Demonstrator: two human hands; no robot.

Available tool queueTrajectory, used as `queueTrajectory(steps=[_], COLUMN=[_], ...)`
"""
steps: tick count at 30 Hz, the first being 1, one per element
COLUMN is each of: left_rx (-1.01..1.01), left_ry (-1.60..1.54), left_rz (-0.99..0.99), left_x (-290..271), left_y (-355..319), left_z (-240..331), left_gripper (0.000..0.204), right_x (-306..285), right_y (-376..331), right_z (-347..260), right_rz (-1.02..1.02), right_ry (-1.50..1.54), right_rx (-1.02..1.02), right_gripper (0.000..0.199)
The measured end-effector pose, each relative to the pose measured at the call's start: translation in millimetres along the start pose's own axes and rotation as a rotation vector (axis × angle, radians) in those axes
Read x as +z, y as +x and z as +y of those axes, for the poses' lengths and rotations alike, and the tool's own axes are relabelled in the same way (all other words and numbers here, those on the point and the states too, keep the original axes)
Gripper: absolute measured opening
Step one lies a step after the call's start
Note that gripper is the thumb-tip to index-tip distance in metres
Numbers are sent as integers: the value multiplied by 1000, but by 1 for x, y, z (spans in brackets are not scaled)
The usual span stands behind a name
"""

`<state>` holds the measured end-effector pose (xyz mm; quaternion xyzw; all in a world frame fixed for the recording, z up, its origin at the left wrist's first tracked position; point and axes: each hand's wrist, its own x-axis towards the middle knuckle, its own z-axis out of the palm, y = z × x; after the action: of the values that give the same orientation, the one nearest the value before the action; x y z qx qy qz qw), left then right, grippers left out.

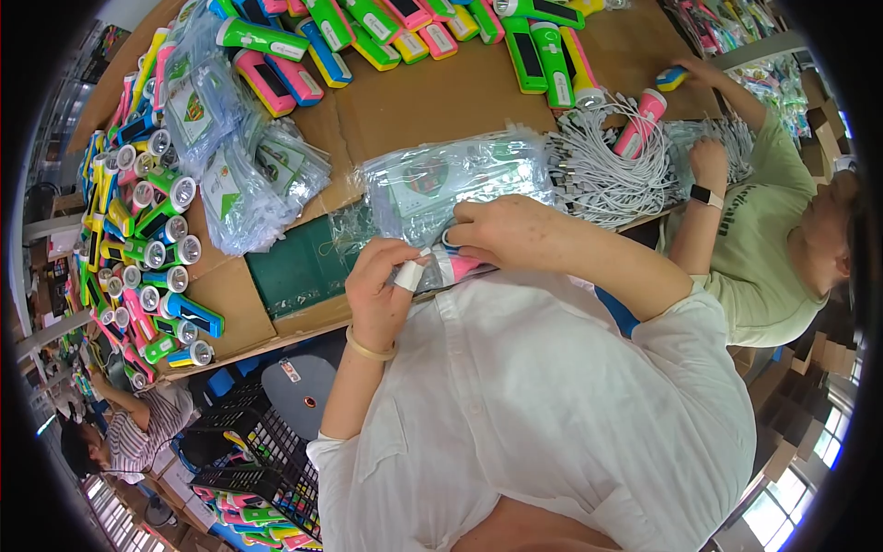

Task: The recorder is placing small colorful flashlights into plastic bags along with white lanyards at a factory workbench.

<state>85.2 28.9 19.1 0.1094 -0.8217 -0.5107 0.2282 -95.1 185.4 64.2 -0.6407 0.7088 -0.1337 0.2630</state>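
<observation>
Close to my chest, at the table's near edge, a clear plastic bag (433,276) with a pink flashlight (464,267) showing through it lies between my hands. My left hand (379,281), with a white wrap on one finger, is closed in a pinch at the bag's edge. From the right, my right hand (506,232) bends over the bag with its fingers closed; a small dark loop (449,236) shows at its fingertips, too small to name. Just beyond them lies a stack of clear printed bags (451,179). My right forearm and body partly cover the flashlight.
White cables (612,175) are heaped to the right, with a pink flashlight (641,124) on top. Colourful flashlights pile along the back (368,32) and left side (138,235). More bags (248,175) lie left. A co-worker's hand (708,166) is at the right; black crates (258,460) stand below left.
</observation>
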Motion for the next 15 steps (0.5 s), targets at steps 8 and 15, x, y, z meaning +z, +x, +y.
queueTrajectory(steps=[8, 15], left_rx=[45, 51], left_ry=[13, 14], left_rz=[33, 95], left_x=[2, 6], left_y=[0, 2], left_z=[5, 8], left_gripper=[19, 18], right_x=[4, 15], right_y=[6, 18], right_z=[-5, -4], right_rz=[104, 272], right_ry=[85, 639], right_rx=[-126, -73], right_gripper=[22, 17])
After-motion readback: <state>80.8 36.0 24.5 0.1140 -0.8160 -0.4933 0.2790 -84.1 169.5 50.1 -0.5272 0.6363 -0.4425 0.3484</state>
